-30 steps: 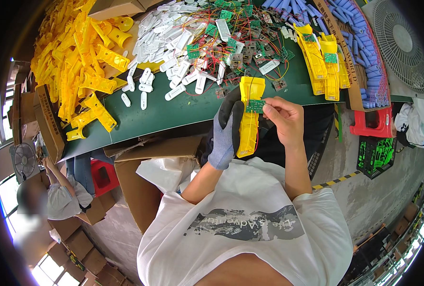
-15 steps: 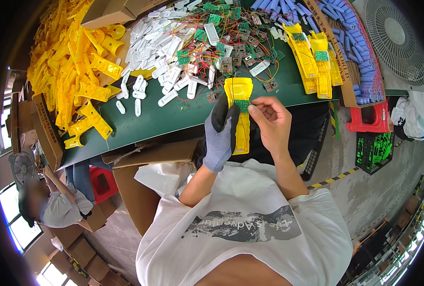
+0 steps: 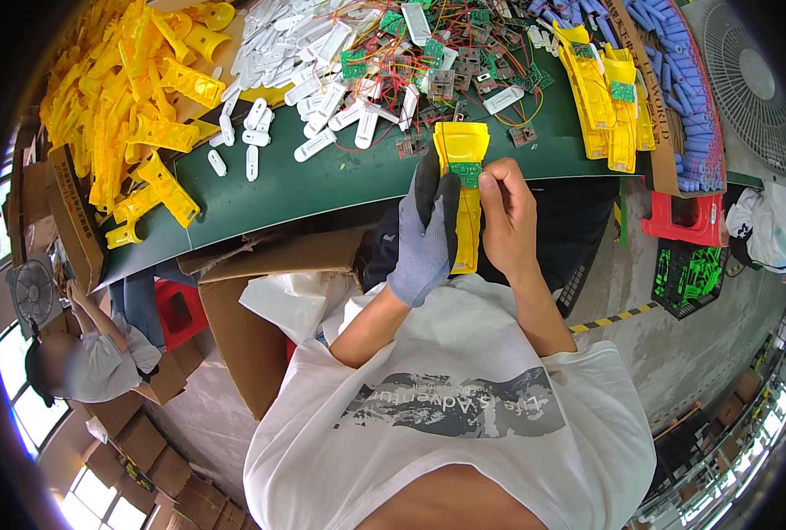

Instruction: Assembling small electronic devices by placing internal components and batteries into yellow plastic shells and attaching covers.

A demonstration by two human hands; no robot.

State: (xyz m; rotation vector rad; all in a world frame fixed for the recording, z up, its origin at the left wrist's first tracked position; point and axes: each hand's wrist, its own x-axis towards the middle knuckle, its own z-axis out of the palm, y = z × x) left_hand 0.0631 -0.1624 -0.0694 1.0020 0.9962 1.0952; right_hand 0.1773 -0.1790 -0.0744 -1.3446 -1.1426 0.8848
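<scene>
Just in front of the table edge I hold a long yellow plastic half-shell (image 3: 467,238) upright. My left hand (image 3: 425,234), in a grey-blue glove with black fingertips, is closed around the shell's left side. Across the shell's upper part lies a small green circuit board (image 3: 465,174). My bare right hand (image 3: 509,216) has its fingers curled, with thumb and fingertips pinching at the board's right edge. A thin dark wire runs along the shell; where it ends is hard to see.
On the green table (image 3: 260,208) lie yellow shells (image 3: 136,97), white plastic pieces (image 3: 273,62) and wired circuit boards (image 3: 441,84). Stacked yellow shells (image 3: 594,106) stand right, beside a carton of blue cylinders (image 3: 689,106). An open cardboard box (image 3: 243,336) sits by my left arm.
The board, tilted in my right fingers before, now lies flatter across the shell. Both hands and the shell appear slightly higher and further right in the picture; the view has shifted too.
</scene>
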